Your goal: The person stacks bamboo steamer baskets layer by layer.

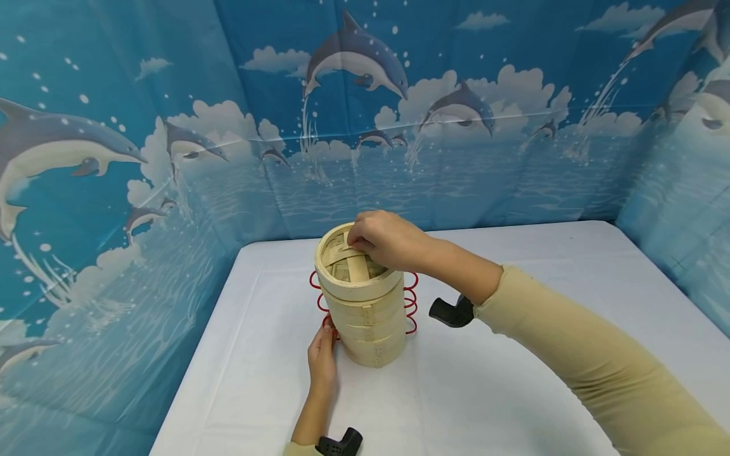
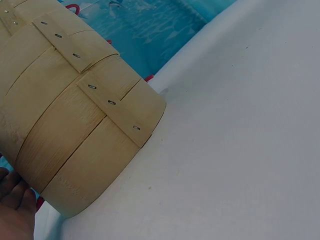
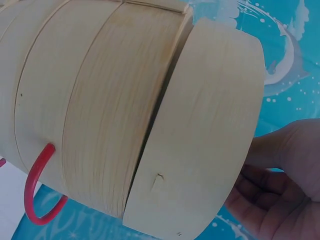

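Note:
A tall stack of round bamboo steamer tiers (image 1: pixel 373 332) stands upright on the white table, topped by a woven lid (image 1: pixel 358 291). My right hand (image 1: pixel 393 240) pinches the bamboo strap (image 1: pixel 358 268) across the lid top with curled fingers. In the right wrist view, a thin dark gap runs between the lid (image 3: pixel 200 130) and the tier under it. Low on the stack's left side, my left hand (image 1: pixel 322 366) grips at a red ring handle, thumb pointing up. The left wrist view shows its fingers (image 2: pixel 15 192) against the stapled bamboo wall (image 2: pixel 75 145), partly cut off.
More red rings (image 1: pixel 411 301) stick out along the stack's right side. A white cloth covers the table (image 1: pixel 502 392). Behind and beside it hangs a blue curtain (image 1: pixel 353 183) with dolphins. Black wrist camera mounts (image 1: pixel 452 313) sit on both forearms.

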Available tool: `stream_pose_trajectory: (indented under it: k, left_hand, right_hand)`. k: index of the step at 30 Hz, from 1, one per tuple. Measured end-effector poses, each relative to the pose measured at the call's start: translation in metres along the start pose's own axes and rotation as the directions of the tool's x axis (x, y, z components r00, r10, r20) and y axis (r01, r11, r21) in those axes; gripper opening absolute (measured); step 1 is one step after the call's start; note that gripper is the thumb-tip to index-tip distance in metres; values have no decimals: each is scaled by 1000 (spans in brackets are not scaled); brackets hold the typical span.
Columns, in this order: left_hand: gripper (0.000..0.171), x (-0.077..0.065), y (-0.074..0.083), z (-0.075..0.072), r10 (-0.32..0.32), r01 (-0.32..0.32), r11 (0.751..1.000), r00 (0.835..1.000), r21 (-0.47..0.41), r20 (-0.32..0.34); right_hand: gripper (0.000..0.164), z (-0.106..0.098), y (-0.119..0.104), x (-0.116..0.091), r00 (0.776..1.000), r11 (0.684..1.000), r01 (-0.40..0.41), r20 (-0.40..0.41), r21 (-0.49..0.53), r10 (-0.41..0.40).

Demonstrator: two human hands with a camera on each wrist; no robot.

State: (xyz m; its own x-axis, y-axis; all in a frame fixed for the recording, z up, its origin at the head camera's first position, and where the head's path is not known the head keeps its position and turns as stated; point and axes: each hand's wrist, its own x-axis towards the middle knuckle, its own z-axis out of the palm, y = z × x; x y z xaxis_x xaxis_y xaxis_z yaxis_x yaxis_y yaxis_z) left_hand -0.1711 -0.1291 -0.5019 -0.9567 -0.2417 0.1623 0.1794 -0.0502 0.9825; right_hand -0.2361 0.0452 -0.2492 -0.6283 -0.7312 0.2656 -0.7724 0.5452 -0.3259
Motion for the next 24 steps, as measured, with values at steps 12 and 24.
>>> stream_pose_trajectory:
  k: [12,24]
  left_hand:
    - [41,1,-1,1,-8,8,1000,1000,-10,6]
    - [41,0,0,1,-3,3,1000,1000,-2,-10]
  right_hand:
    - [13,3,-2,-2,1000,1000,20,-6,9,-20]
    - [16,9,4,-22,978,994,-1,-209,110,24]
